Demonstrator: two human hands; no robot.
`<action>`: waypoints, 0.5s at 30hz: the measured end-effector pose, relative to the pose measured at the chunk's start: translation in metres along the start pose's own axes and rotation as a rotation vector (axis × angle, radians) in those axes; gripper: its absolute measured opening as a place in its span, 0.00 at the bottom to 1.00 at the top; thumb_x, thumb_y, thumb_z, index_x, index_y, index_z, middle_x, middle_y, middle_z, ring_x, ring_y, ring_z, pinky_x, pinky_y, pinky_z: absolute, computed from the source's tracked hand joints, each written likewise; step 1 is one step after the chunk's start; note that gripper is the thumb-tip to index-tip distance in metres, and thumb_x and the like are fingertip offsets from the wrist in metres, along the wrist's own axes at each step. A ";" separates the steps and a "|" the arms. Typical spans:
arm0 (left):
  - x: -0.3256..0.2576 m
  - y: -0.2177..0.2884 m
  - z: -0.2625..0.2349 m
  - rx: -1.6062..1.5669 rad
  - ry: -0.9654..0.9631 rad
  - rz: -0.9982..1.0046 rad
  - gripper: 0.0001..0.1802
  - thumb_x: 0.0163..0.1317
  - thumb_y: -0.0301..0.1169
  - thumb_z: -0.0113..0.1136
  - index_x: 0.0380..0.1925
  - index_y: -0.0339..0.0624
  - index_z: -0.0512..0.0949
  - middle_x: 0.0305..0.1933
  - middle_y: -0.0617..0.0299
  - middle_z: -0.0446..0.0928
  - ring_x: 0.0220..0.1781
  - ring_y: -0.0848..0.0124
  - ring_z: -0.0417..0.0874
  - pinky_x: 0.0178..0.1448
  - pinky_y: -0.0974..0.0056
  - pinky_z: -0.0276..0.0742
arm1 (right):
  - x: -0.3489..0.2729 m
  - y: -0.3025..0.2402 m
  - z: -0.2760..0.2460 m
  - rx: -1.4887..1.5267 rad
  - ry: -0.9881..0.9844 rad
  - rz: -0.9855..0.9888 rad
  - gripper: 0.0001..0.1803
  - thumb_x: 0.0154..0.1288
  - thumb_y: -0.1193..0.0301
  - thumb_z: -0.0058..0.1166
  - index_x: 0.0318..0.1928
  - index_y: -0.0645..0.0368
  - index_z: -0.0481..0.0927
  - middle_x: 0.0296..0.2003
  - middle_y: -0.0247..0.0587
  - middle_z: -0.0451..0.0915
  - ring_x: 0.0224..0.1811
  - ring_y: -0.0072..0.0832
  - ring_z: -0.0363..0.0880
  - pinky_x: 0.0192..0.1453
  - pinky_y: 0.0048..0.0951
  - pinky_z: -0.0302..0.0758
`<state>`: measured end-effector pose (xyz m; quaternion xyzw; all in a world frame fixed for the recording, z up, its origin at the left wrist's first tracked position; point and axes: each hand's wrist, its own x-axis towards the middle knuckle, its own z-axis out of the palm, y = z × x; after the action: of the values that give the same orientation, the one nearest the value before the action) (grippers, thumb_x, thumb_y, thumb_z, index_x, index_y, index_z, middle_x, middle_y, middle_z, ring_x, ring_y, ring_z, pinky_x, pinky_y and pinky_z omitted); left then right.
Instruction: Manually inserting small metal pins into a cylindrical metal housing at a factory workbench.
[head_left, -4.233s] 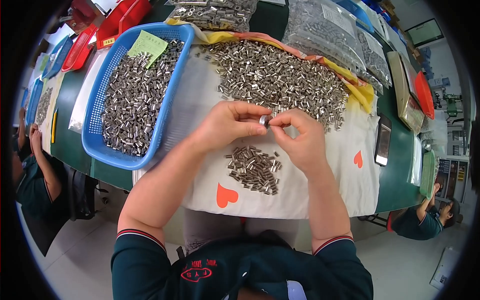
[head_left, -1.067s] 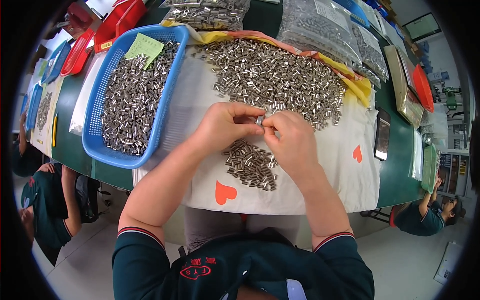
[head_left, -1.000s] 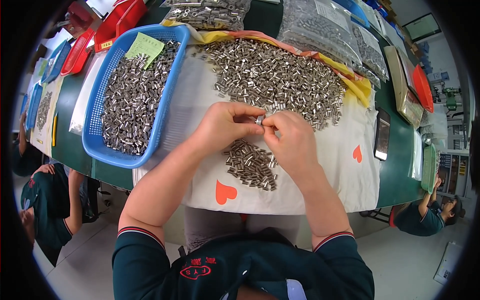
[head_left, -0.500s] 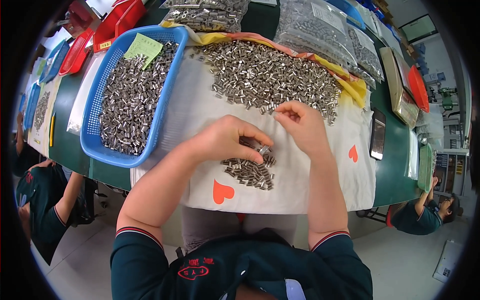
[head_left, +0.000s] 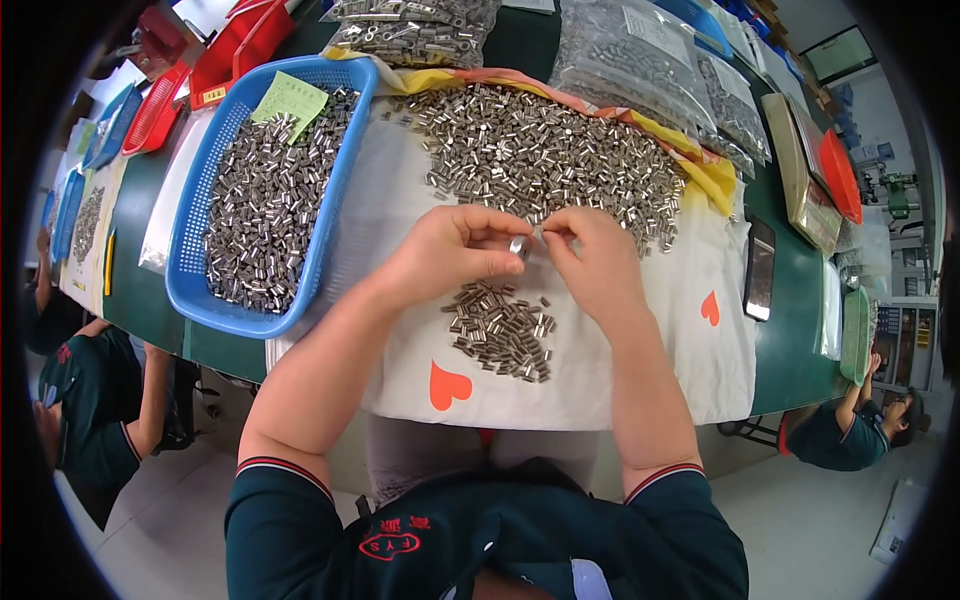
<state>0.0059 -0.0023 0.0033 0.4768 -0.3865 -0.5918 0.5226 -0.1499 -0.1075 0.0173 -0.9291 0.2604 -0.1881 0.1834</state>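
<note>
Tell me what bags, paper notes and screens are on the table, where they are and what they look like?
Green paper slip: lying on the metal pieces at the far end of the blue basket, rectangular.
Clear plastic bags: along the far edge of the table, bulging with small silvery parts.
Phone: right of the white cloth, flat, dark screen.
Yellow label: on a red tray, far left, small.

Long green table (head_left: 800, 330) runs across the frame, curved by the lens. Pale grey floor (head_left: 830, 520) is seen below it, lower left and lower right. White wall and a window (head_left: 835, 52) are seen upper right. Lighting is bright and even.
</note>
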 end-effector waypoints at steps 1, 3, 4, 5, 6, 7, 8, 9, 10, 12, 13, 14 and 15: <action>0.001 0.000 0.001 -0.074 0.053 -0.012 0.17 0.51 0.21 0.61 0.43 0.34 0.74 0.35 0.64 0.77 0.36 0.80 0.76 0.40 0.75 0.74 | -0.002 -0.004 -0.008 0.309 -0.029 0.124 0.03 0.49 0.77 0.54 0.28 0.60 0.77 0.26 0.35 0.76 0.31 0.27 0.74 0.38 0.27 0.70; 0.002 0.002 0.001 -0.065 0.098 -0.002 0.19 0.50 0.21 0.61 0.44 0.33 0.72 0.34 0.65 0.76 0.34 0.81 0.76 0.39 0.76 0.73 | -0.004 -0.009 -0.016 0.619 -0.058 0.249 0.04 0.50 0.79 0.54 0.29 0.60 0.77 0.26 0.33 0.76 0.30 0.22 0.73 0.37 0.22 0.69; 0.001 0.001 -0.001 -0.059 0.078 0.006 0.19 0.50 0.21 0.61 0.44 0.33 0.73 0.33 0.65 0.77 0.34 0.82 0.76 0.39 0.76 0.73 | -0.004 -0.012 -0.017 0.654 -0.091 0.222 0.04 0.50 0.79 0.54 0.29 0.61 0.76 0.26 0.32 0.76 0.30 0.19 0.72 0.36 0.21 0.69; 0.001 0.000 -0.002 -0.054 0.058 0.015 0.19 0.50 0.21 0.62 0.44 0.33 0.73 0.33 0.65 0.77 0.34 0.82 0.76 0.38 0.76 0.73 | -0.004 -0.014 -0.017 0.689 -0.123 0.196 0.04 0.50 0.80 0.54 0.29 0.62 0.76 0.26 0.31 0.76 0.29 0.17 0.72 0.35 0.19 0.68; 0.002 -0.001 -0.002 -0.054 0.058 0.013 0.19 0.50 0.21 0.62 0.44 0.33 0.73 0.33 0.65 0.77 0.34 0.82 0.76 0.38 0.76 0.73 | -0.004 -0.014 -0.016 0.690 -0.124 0.197 0.04 0.50 0.80 0.54 0.29 0.62 0.76 0.26 0.31 0.76 0.29 0.17 0.72 0.35 0.19 0.68; 0.002 -0.001 -0.003 -0.047 0.056 0.009 0.19 0.50 0.22 0.62 0.44 0.33 0.73 0.33 0.65 0.77 0.34 0.82 0.76 0.38 0.76 0.73 | -0.004 -0.015 -0.014 0.650 -0.090 0.175 0.04 0.49 0.79 0.54 0.28 0.62 0.76 0.25 0.33 0.76 0.29 0.20 0.74 0.33 0.21 0.70; 0.001 -0.002 -0.003 -0.039 0.054 0.006 0.19 0.50 0.22 0.62 0.44 0.33 0.74 0.33 0.65 0.77 0.34 0.82 0.76 0.38 0.76 0.73 | -0.004 -0.016 -0.013 0.609 -0.057 0.152 0.04 0.48 0.77 0.55 0.28 0.62 0.76 0.24 0.35 0.77 0.28 0.24 0.76 0.32 0.23 0.71; 0.002 -0.002 -0.002 -0.038 0.056 0.006 0.19 0.50 0.22 0.62 0.44 0.33 0.74 0.33 0.65 0.77 0.34 0.82 0.76 0.38 0.76 0.73 | -0.005 -0.017 -0.011 0.611 -0.057 0.151 0.04 0.48 0.77 0.55 0.28 0.62 0.76 0.24 0.35 0.77 0.28 0.24 0.76 0.32 0.23 0.71; 0.002 -0.002 -0.001 -0.036 0.082 -0.002 0.18 0.50 0.22 0.62 0.43 0.33 0.74 0.33 0.64 0.77 0.34 0.82 0.76 0.38 0.76 0.73 | -0.006 -0.018 -0.008 0.391 0.021 0.018 0.04 0.48 0.77 0.55 0.27 0.62 0.76 0.25 0.37 0.77 0.28 0.25 0.76 0.32 0.23 0.72; 0.001 -0.003 0.001 -0.033 0.105 -0.010 0.18 0.50 0.22 0.62 0.43 0.33 0.74 0.34 0.64 0.77 0.34 0.81 0.76 0.38 0.76 0.73 | -0.006 -0.021 -0.004 0.169 0.100 -0.111 0.04 0.47 0.76 0.56 0.27 0.62 0.76 0.25 0.38 0.77 0.28 0.27 0.77 0.32 0.23 0.72; 0.001 -0.004 0.001 -0.019 0.124 -0.022 0.18 0.49 0.22 0.62 0.43 0.33 0.74 0.34 0.63 0.77 0.34 0.81 0.76 0.39 0.76 0.74 | -0.007 -0.023 -0.001 0.127 0.122 -0.122 0.05 0.47 0.76 0.57 0.27 0.62 0.76 0.24 0.38 0.76 0.27 0.28 0.76 0.31 0.24 0.72; 0.001 -0.004 0.002 -0.005 0.143 -0.034 0.18 0.49 0.21 0.62 0.43 0.33 0.75 0.35 0.63 0.77 0.35 0.80 0.76 0.40 0.76 0.74 | -0.007 -0.024 0.000 0.085 0.145 -0.135 0.05 0.47 0.76 0.57 0.26 0.62 0.75 0.24 0.39 0.76 0.25 0.29 0.76 0.30 0.26 0.72; 0.001 -0.003 0.002 -0.005 0.147 -0.032 0.18 0.49 0.21 0.62 0.43 0.33 0.75 0.35 0.63 0.77 0.35 0.80 0.76 0.40 0.76 0.74 | -0.006 -0.022 -0.002 0.087 0.144 -0.138 0.05 0.47 0.76 0.57 0.26 0.62 0.75 0.24 0.39 0.76 0.25 0.29 0.76 0.30 0.26 0.72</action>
<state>0.0035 -0.0024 0.0008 0.5238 -0.3379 -0.5646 0.5410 -0.1466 -0.0871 0.0270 -0.9201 0.1998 -0.2777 0.1908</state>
